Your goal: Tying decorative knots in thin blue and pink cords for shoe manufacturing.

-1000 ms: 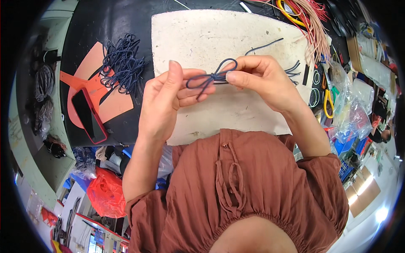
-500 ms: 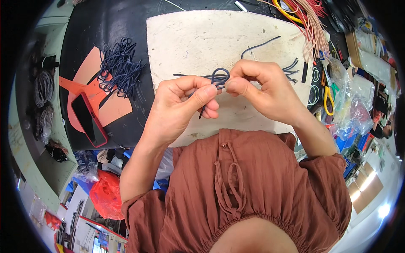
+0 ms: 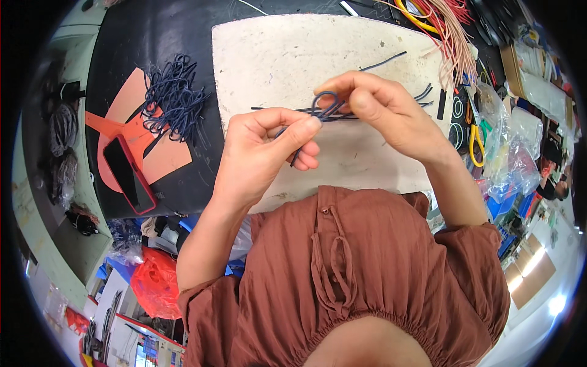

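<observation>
A dark navy cord (image 3: 326,93) is pinched between the thumb and forefinger of my left hand (image 3: 266,150). A small loop of it stands up past the fingertips, and a short end hangs below them. My right hand (image 3: 394,116) is just right of the loop, thumb lifted and fingers apart. Its fingertips are close behind the loop; whether they touch it I cannot tell. Under both hands, several straight navy cord lengths (image 3: 423,93) lie across the white board (image 3: 275,55). Another length (image 3: 391,59) slants out beyond my right hand.
Left of the board, a tangled navy cord pile (image 3: 174,101) rests on orange sheet pieces (image 3: 131,101), beside a red-cased phone (image 3: 129,174). To the right are yellow-handled scissors (image 3: 476,147), clear plastic bags (image 3: 507,153) and a bundle of pink and red cords (image 3: 455,49).
My right hand has let go of its pinch; its thumb has lifted and its fingers have spread, moving slightly up. The loop now leans to the right. My left hand keeps its pinch.
</observation>
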Motion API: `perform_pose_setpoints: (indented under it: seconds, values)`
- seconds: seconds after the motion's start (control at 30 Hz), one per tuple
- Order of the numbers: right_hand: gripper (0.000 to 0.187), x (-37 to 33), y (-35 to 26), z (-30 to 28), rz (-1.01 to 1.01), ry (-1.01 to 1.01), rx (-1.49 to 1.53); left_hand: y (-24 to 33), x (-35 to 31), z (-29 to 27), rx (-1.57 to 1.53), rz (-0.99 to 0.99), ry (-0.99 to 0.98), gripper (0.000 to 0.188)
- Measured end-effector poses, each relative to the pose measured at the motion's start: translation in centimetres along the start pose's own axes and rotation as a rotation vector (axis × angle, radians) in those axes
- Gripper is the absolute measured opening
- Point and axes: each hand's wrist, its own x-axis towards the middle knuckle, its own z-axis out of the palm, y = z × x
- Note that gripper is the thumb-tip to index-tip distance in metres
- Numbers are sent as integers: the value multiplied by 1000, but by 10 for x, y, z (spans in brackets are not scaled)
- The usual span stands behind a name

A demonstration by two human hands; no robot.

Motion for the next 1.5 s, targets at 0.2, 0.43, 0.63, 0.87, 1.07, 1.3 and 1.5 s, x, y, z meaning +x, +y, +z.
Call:
perform_pose_setpoints:
  seconds: [0.2,0.43,0.63,0.87,1.07,1.3,1.5]
  values:
    - [19,3,-4,3,63,97,62,11,2,-8,-165,-113,-41,21]
    - [15,-2,7,15,-147,134,-64,1,-2,-15,-130,-39,-54,23]
    - [15,-1,5,13,123,19,251,-7,-4,-8,21,169,-16,20]
    - [13,13,17,14,-160,302,-157,4,-7,-39,165,469,419,17]
    - [9,12,49,2,-566,239,-1063,7,-17,-99,1298,800,952,14]
    - [15,17,50,14,-627,248,-1220,-20,11,-32,1203,1047,440,22]
    - [11,10,5,19,-673,203,-918,-15,19,-17,1224,974,351,24]
